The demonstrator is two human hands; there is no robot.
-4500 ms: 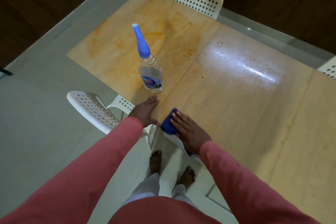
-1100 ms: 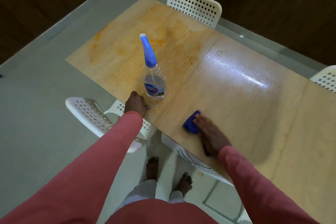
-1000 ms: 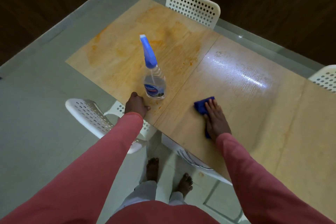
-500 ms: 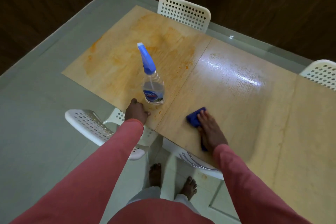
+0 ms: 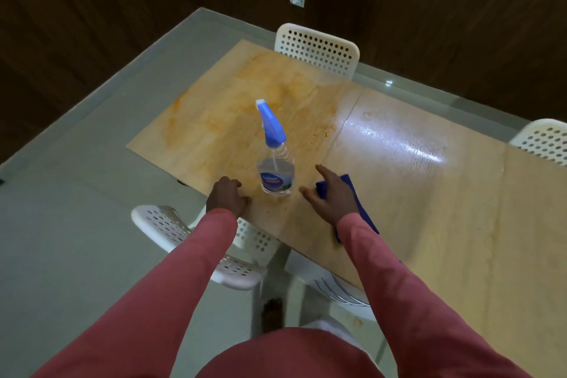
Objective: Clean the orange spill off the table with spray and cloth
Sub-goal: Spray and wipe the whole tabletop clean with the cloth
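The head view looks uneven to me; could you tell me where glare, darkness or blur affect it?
Head view: strong white glare sits on the table right of the spray bottle; walls and floor are dim; the right hand over the blue cloth looks slightly motion-blurred; wide-angle bending shows at the edges.

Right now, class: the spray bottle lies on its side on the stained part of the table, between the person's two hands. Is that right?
Not quite. The head view shows the spray bottle standing upright, not on its side. The rest holds: it is on the orange-stained part of the table, between the left hand and the right hand.
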